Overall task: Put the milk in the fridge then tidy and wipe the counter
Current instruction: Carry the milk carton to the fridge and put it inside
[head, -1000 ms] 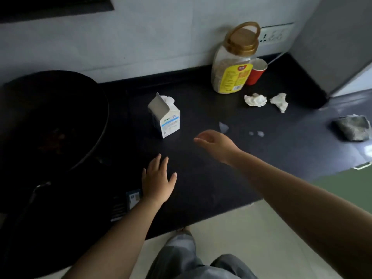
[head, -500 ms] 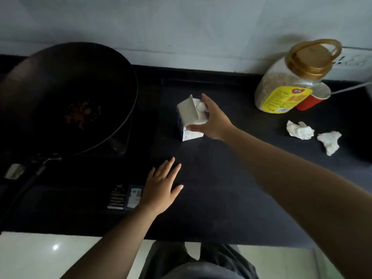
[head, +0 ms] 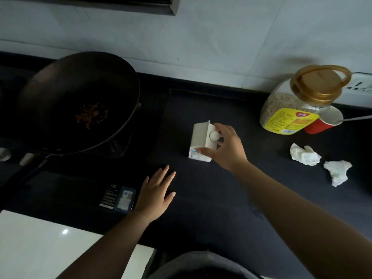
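Wrapping my right hand (head: 225,150) around the milk carton (head: 201,140), my grip holds its white-capped top; it stands upright mid-tabletop (head: 211,198), gable ridge running front to back, its blue-edged label too small to read. My left hand (head: 155,195) rests flat, fingers spread wide.

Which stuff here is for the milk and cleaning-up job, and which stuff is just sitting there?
For the job:
milk carton, in the grip of the right hand
two crumpled tissues
black counter

Just lying about:
wok
grain jar
red cup
left hand, resting flat
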Action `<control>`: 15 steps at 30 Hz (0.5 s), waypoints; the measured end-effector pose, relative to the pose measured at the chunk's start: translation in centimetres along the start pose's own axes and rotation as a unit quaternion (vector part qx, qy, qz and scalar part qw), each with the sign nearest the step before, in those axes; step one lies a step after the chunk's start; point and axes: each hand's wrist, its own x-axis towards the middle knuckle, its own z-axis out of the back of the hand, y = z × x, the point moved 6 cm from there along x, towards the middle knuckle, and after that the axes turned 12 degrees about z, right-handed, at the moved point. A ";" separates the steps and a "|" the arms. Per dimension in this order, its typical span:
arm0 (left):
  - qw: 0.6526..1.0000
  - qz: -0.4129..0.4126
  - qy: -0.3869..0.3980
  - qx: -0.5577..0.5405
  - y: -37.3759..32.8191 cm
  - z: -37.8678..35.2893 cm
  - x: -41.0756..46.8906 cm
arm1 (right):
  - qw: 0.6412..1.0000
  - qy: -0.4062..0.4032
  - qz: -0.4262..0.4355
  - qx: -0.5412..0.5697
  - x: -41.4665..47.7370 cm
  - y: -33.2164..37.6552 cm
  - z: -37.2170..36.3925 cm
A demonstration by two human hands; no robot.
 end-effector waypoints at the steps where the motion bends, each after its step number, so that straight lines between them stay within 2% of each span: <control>1: 1.000 0.002 -0.005 -0.006 0.0 0.0 0.0 | 1.000 -0.001 0.002 0.001 -0.7 -0.1 0.2; 11: 0.999 0.023 -0.020 -0.013 -0.3 -0.4 0.1 | 0.998 0.049 0.004 0.049 -4.1 -0.3 -0.1; 15: 0.999 0.028 -0.021 -0.019 -0.2 -0.6 -0.1 | 0.998 0.032 -0.004 0.057 -4.6 -1.0 0.6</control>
